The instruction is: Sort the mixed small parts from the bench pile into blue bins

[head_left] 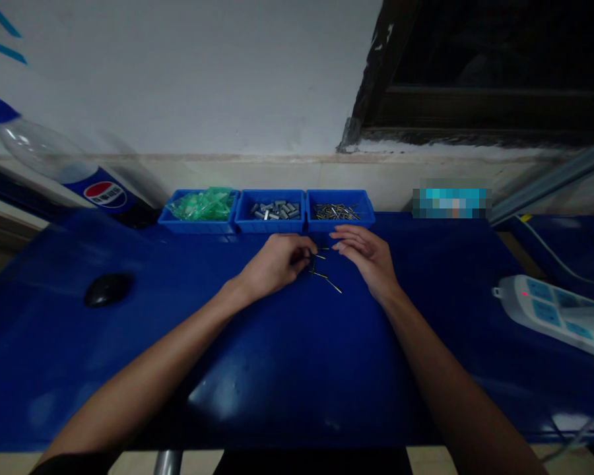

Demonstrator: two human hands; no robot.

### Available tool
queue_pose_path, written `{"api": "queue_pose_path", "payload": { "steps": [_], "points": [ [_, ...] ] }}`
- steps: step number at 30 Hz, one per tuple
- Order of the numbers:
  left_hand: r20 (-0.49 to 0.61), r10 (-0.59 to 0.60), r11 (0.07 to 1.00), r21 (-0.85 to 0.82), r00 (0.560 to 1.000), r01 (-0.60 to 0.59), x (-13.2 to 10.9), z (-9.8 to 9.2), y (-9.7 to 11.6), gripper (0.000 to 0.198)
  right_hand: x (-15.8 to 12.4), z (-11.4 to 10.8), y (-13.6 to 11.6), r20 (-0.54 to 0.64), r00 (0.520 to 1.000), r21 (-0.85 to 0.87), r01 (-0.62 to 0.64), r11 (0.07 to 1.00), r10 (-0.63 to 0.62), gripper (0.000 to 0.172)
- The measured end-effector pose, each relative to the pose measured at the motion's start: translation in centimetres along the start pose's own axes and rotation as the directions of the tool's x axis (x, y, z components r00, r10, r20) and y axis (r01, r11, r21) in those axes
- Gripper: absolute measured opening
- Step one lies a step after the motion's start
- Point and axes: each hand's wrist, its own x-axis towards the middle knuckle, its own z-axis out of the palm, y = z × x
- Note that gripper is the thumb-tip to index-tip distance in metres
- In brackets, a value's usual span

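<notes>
Several thin metal pins lie on the blue tabletop between my hands. My left hand is closed beside them, thumb and fingertips curled together; what they grip is hidden. One pin shows right at its fingertips, and I cannot tell if it is held. My right hand hovers on the other side, its fingers stretched out and slightly apart, with nothing visible in them. Behind the hands, a blue bin contains more thin metal pins. The middle bin contains short metal cylinders.
A left-hand bin holds green plastic bags. A Pepsi bottle and a black mouse are at left. On the right are a white power strip and a blurred-out turquoise object. The wall rises behind the bins.
</notes>
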Motion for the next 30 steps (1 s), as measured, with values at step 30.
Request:
{"api": "queue_pose_path", "payload": {
  "steps": [30],
  "points": [
    [0.255,0.073,0.938,0.310,0.964,-0.153,-0.5,0.3,0.5,0.013,0.4,-0.5,-0.1,0.025,0.994,-0.122,0.108,0.987,-0.106,0.052]
  ]
}}
